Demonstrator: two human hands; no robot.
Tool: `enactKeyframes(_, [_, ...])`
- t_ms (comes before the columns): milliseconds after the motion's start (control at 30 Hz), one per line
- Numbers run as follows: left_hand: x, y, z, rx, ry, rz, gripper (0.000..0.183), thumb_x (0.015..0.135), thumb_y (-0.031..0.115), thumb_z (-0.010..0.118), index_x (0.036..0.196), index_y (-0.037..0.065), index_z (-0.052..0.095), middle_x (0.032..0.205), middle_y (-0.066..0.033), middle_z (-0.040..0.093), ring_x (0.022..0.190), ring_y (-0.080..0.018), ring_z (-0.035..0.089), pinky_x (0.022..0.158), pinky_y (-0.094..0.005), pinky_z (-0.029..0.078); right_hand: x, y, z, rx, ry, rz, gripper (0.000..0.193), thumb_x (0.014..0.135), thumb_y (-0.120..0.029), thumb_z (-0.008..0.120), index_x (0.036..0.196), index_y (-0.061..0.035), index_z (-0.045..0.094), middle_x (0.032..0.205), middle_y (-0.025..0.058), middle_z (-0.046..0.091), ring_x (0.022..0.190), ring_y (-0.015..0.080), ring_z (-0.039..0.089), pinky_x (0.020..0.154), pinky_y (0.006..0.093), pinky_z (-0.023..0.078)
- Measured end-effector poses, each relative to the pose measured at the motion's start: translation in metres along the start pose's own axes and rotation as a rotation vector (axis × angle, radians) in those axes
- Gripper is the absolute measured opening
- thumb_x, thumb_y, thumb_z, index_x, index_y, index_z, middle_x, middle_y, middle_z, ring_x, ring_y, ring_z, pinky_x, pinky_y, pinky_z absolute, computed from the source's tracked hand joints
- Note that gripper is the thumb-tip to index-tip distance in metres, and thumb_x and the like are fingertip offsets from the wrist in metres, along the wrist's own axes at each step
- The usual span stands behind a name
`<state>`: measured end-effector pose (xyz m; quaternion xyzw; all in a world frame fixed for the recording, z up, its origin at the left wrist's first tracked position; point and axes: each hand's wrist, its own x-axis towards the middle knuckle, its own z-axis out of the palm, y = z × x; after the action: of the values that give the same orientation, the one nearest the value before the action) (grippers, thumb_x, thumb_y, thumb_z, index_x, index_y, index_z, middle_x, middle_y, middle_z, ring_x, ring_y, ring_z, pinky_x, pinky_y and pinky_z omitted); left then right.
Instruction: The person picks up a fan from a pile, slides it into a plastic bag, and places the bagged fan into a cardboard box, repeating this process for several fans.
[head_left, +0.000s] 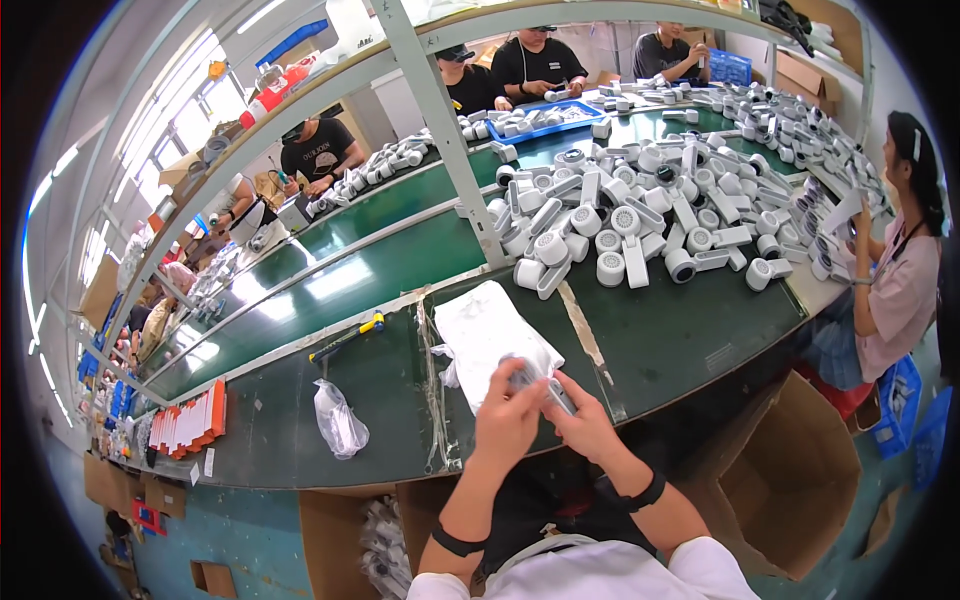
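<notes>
Both hands are closed around one grey-white handheld fan (560, 397) held above the near edge of the green table. My left hand (508, 420) grips its round head end, and the fingers cover much of it. My right hand (582, 418) is wrapped about the handle end. Just beyond the hands lies a crumpled white cloth (485, 325), spread flat on the table. Farther off to the right is a large heap of similar grey-white fans (630, 220), with round grilles and straight handles.
Left on the table are a clear plastic bag (340, 425), a yellow-and-black tool (345, 337) and orange-edged cards (190, 420). A metal post (440, 130) rises past the table. Open cardboard box (790, 470) stands right below. Co-workers sit across and at right, near a blue tray (545, 122).
</notes>
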<state>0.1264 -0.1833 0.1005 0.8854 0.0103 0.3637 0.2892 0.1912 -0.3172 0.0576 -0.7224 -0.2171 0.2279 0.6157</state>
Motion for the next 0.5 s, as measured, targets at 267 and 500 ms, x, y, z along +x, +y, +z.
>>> enactKeyframes(267, [-0.032, 0.002, 0.024, -0.233, 0.044, -0.017, 0.022, 0.084, -0.002, 0.068, 0.104, 0.004, 0.071, 0.113, -0.0119, 0.056, 0.065, -0.0137, 0.057, 0.057, -0.0265, 0.049, 0.008, -0.009, 0.024, 0.589, 0.479, -0.221, 0.042, 0.094, -0.007, 0.055, 0.133, -0.0002, 0.041, 0.098, 0.0076, 0.062, 0.078, 0.0117, 0.061, 0.054, 0.0249, 0.05])
enactKeyframes(500, [-0.054, -0.003, 0.02, -0.893, 0.0, -0.381, 0.027, 0.09, 0.001, 0.062, 0.117, 0.0, 0.059, 0.106, -0.0095, 0.058, 0.079, -0.0132, 0.06, 0.065, -0.0271, 0.055, 0.012, 0.0, 0.01, 0.486, 0.22, -0.112, 0.026, 0.102, -0.026, 0.05, 0.115, -0.0034, 0.052, 0.093, 0.0023, 0.061, 0.084, 0.008, 0.059, 0.073, 0.0229, 0.048])
